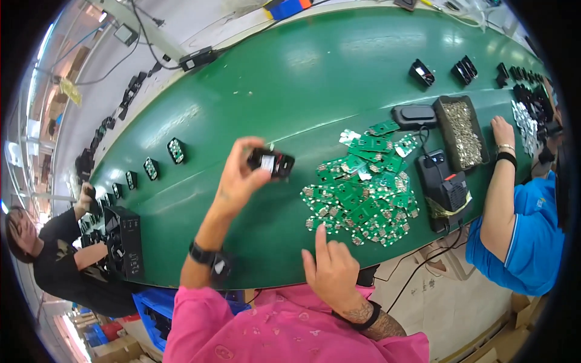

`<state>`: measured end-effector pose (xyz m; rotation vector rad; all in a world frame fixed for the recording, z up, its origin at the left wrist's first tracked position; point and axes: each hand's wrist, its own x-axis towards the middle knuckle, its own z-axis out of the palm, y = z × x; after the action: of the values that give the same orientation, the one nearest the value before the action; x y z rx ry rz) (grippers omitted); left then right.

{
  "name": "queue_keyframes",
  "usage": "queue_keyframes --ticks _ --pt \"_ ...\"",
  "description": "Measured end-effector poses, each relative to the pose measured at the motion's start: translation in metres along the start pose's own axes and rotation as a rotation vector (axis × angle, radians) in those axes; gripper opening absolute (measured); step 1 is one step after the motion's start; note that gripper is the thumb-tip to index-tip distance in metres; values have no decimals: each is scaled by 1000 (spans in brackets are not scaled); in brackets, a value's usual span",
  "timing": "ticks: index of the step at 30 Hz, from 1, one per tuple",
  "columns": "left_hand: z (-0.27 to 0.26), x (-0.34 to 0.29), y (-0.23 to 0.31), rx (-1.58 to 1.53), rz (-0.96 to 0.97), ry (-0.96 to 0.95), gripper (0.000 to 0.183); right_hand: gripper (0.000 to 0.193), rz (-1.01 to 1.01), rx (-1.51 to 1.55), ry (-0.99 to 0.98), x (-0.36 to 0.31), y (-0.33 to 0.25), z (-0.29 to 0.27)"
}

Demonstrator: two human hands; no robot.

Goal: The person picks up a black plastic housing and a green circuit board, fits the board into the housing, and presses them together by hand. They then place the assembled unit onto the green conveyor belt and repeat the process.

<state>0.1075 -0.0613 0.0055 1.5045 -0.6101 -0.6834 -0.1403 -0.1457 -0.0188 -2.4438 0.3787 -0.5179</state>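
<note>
My left hand (238, 175) is raised over the green table, its thumb and fingers closed round a small black plastic housing (283, 166). Inside the housing a pale part and a bit of red show. At the near edge of a heap of green circuit boards (369, 199) is my right hand (331, 266). Its index finger points out at the boards and the other fingers are loosely bent, with nothing seen in them. Whether the fingertip touches a board I cannot tell.
Black housings with boards inside (175, 151) stand in a row at the left. At the right are a tray of small metal parts (461, 133), a black corded device (445, 187) and a co-worker's arm (505, 163). Another person (60, 254) works at the far left, beside a black box (126, 242).
</note>
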Motion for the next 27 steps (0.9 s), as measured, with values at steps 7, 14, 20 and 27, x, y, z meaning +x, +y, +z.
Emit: queue_keyframes --ticks 7,14,20,27 --pt "6 -100 -9 -422 -130 106 62 50 -275 -126 -182 -24 -12 8" --pt "6 -110 -21 -704 -322 59 47 30 -686 -47 -263 -30 21 8" --pt "16 -106 -17 -765 -410 -49 36 20 -788 115 -318 -19 24 -4" --pt "26 -111 -9 -549 -370 -48 37 17 444 776 105 6 9 -13"
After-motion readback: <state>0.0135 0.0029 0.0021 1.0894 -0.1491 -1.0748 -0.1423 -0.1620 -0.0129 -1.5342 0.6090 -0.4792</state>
